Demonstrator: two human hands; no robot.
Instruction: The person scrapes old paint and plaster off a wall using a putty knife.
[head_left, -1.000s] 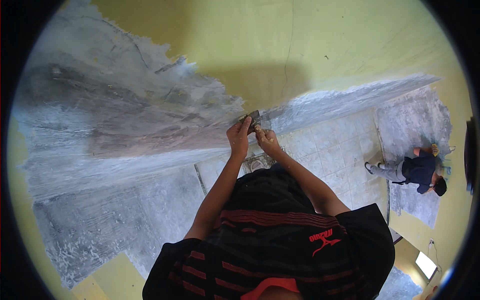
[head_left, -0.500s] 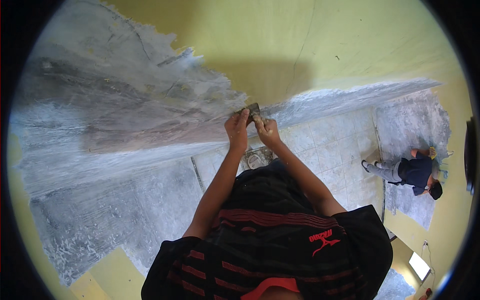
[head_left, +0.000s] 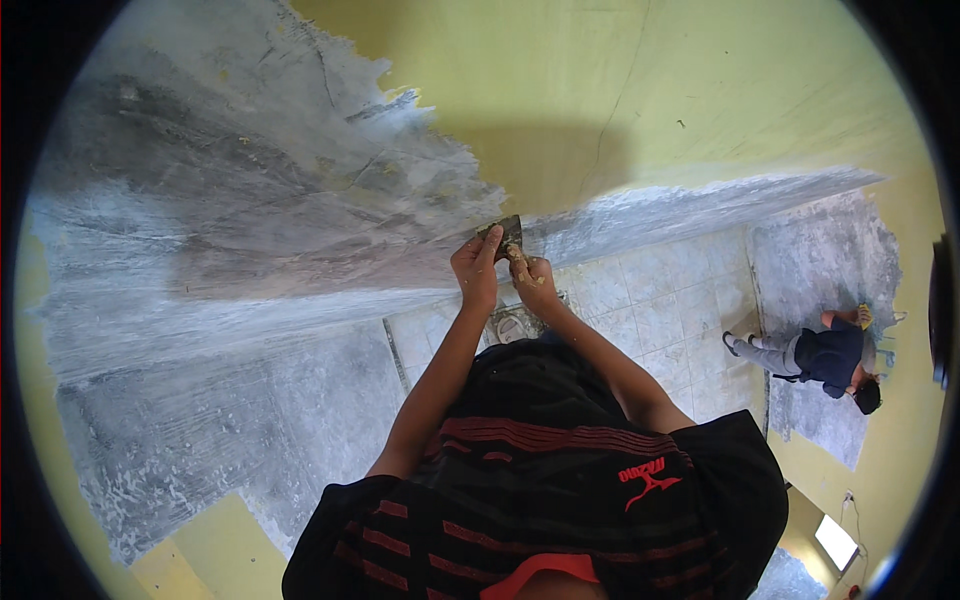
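A dark, flat-bladed scraper (head_left: 512,229) meets the wall (head_left: 540,160) at the ragged border between yellow paint and bare grey plaster. My left hand (head_left: 476,270) grips it, thumb pressed along the near face of the blade. Wrapped round its lower end, my right hand (head_left: 535,285) has crumbly yellowish bits stuck to the fingers and thumb. The handle is mostly hidden in the right hand. Both forearms reach up from below, elbows slightly bent.
A pale tiled floor (head_left: 650,295) lies below the wall, with a sandal (head_left: 510,326) between my arms. To the right a co-worker (head_left: 830,360) in a dark shirt works at another part-stripped wall (head_left: 825,245). A bright white panel (head_left: 836,543) shows at lower right.
My hands and the scraper sit slightly lower in the picture, while the wall has shifted a little to the right. Both hands keep their hold. The co-worker's head and arm have moved slightly.
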